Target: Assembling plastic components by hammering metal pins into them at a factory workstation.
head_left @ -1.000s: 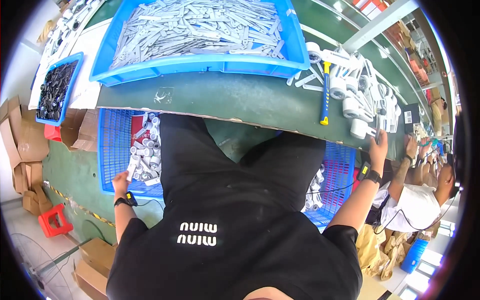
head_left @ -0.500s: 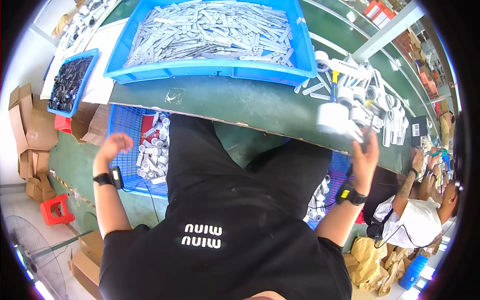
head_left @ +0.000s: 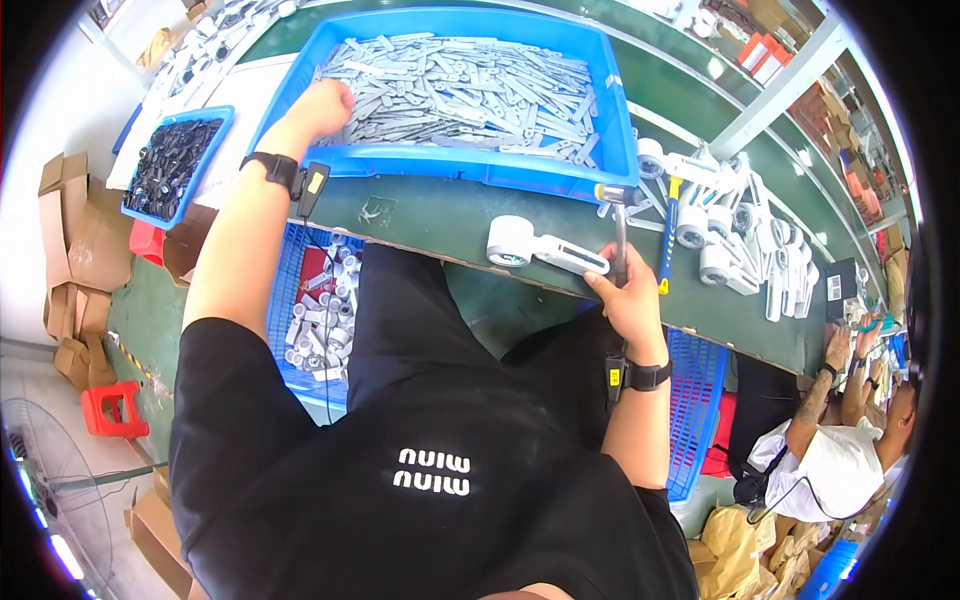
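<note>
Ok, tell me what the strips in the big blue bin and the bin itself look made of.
Strips: probably metal, with a dull grey matte finish; thin, flat and uniform, some with holes. Plastic can't be ruled out. The left hand rests among them.
Bin: plastic by its look, bright uniform blue with a smooth, slightly glossy moulded rim.

This is a factory assembly line. A long green workbench point(head_left: 440, 215) crosses the frame, a big blue bin point(head_left: 480, 165) of grey metal strips sits at the top, cardboard boxes point(head_left: 85, 235) are stacked at left, and another worker point(head_left: 835, 465) sits at lower right.
</note>
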